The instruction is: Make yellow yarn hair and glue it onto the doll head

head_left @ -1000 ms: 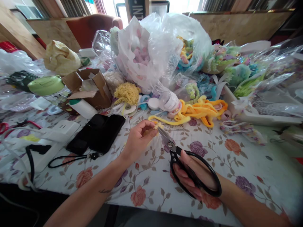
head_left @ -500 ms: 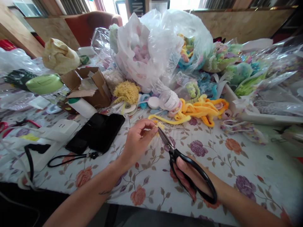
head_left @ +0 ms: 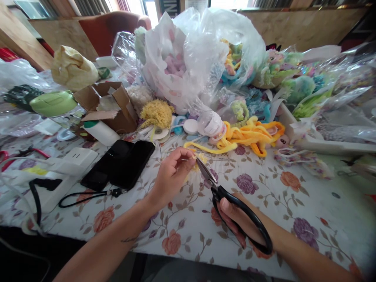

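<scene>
My left hand (head_left: 174,167) pinches a small tuft of fuzzy yellow yarn (head_left: 201,158) between thumb and fingertips; part of it is hidden behind the fingers. In my right hand (head_left: 235,216) is a pair of black-handled scissors (head_left: 217,191), with thumb and fingers through the loops. The blades look nearly closed, and their tips meet the yarn beside my left fingertips. Just beyond lie orange-yellow plush strips (head_left: 249,135). Further back on the left sits a ball of fuzzy yellow yarn (head_left: 157,113).
Two black phones (head_left: 132,164) lie left of my left hand, near a white power strip (head_left: 55,184). Behind them are a white bottle (head_left: 101,133) and an open cardboard box (head_left: 113,109). Plastic bags (head_left: 202,51) of plush pieces fill the back. A white tray (head_left: 323,145) stands right.
The scissors and my right hand have shifted very slightly right and down. More of the yellow tuft shows beside the blade tips. My left hand keeps its pinch.
</scene>
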The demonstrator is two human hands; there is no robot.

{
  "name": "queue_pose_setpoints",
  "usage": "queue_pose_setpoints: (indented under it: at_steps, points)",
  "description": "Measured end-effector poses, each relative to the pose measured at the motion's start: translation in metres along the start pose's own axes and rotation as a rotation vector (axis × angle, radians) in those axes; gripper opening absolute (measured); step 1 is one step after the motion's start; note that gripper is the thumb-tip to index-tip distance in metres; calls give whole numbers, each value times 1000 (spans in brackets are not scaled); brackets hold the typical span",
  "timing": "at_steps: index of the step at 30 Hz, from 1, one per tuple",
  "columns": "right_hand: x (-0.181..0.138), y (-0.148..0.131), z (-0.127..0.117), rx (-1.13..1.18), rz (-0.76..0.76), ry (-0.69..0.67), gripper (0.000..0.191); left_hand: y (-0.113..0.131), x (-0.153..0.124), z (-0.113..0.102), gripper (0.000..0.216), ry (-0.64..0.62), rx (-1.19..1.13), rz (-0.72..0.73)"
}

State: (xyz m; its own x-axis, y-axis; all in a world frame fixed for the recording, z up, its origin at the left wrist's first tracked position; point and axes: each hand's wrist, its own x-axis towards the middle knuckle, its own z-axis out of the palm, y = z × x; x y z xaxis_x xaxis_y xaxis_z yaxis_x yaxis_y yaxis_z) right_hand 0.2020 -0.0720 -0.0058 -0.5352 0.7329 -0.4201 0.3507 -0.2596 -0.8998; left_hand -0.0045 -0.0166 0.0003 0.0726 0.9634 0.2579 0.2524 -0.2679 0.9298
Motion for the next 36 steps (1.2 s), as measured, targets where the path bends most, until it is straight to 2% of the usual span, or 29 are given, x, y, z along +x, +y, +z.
queue_pose_setpoints:
  at_steps: [10,16,21,26,33,36]
  points:
    - [2,-14,5,-4,132,49,67,4,-3,0,6,121,122,162]
    - [-2,-21,3,37,93,17,60,6,-5,-2,6,131,179,160]
    - [-6,-20,-1,-43,79,-1,49,7,-6,-1,7,138,225,196]
    - [-8,-20,-3,-119,37,19,47,6,-7,0,8,194,298,269]
    - [-1,-8,0,-36,-14,27,49,7,-8,2,9,214,337,282]
    - [1,-3,1,23,13,53,49,7,-9,2,9,205,361,254]
